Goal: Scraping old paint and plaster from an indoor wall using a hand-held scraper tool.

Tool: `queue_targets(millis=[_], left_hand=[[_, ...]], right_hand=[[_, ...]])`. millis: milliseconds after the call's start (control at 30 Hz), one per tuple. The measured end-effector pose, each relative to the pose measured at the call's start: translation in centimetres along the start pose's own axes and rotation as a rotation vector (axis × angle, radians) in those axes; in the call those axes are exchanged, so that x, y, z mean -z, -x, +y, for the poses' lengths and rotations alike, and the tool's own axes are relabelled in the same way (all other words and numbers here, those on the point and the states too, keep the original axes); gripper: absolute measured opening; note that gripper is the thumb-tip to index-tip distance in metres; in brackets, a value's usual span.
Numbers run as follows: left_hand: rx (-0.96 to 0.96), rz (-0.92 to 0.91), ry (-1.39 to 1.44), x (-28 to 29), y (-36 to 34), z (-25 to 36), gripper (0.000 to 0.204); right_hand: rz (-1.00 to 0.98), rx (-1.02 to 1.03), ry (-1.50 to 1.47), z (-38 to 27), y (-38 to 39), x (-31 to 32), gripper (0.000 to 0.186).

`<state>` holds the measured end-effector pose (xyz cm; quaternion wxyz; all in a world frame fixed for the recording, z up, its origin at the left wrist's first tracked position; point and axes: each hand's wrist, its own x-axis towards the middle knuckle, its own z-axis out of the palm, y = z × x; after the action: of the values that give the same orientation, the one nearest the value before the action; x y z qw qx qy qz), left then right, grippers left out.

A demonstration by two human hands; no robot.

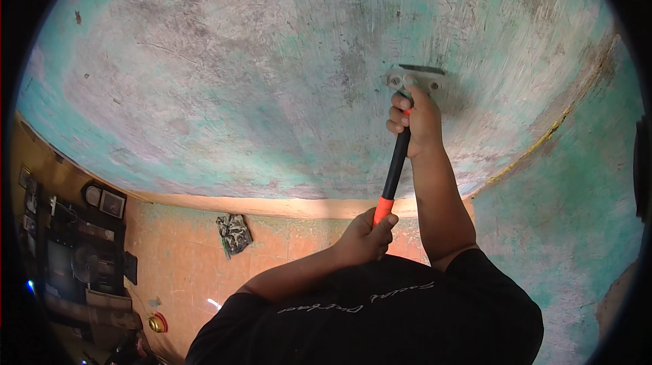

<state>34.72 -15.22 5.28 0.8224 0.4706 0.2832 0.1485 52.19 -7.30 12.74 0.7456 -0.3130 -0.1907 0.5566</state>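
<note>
A long-handled scraper (pixel 396 165), black with orange-red sections, slants up the wall in front of me. Its wide metal head (pixel 417 81), with two round bolts and a dark blade edge, is at the wall surface; whether the blade touches cannot be made out. My right hand (pixel 422 122) is closed round the upper handle just below the head, its thumb reaching up onto the metal. Lower down, my left hand (pixel 375 234) wraps the orange-red end of the handle, close to my chest. The wall (pixel 272 73) has worn turquoise, grey and whitish paint with scratch marks.
A yellowish seam (pixel 543 139) marks the corner with another turquoise wall (pixel 550 229) on the right. On the tiled floor (pixel 183 263) lie a crumpled dark bag (pixel 234 234) and a round gold-and-red object (pixel 157 322). Furniture with a fan (pixel 87 263) stands at left.
</note>
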Motion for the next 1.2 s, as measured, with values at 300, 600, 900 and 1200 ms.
queue_targets(millis=[300, 600, 900, 1200], left_hand=[[-0.019, 0.005, -0.009, -0.1, -0.1, -0.7, 0.026], [-0.021, 0.024, -0.003, -0.3, -0.5, -1.1, 0.024], [0.017, -0.007, 0.030, 0.7, 0.0, -0.1, 0.026], [0.004, -0.078, -0.028, 1.9, 0.1, -0.1, 0.028]], right_hand=[[-0.005, 0.012, 0.014, -0.2, 0.0, -0.2, 0.019], [-0.009, -0.001, 0.042, -0.3, -0.4, -0.2, 0.016], [-0.026, 0.029, -0.007, 0.0, -0.7, -0.5, 0.021], [0.014, 0.032, -0.017, 0.5, -0.3, 0.0, 0.020]])
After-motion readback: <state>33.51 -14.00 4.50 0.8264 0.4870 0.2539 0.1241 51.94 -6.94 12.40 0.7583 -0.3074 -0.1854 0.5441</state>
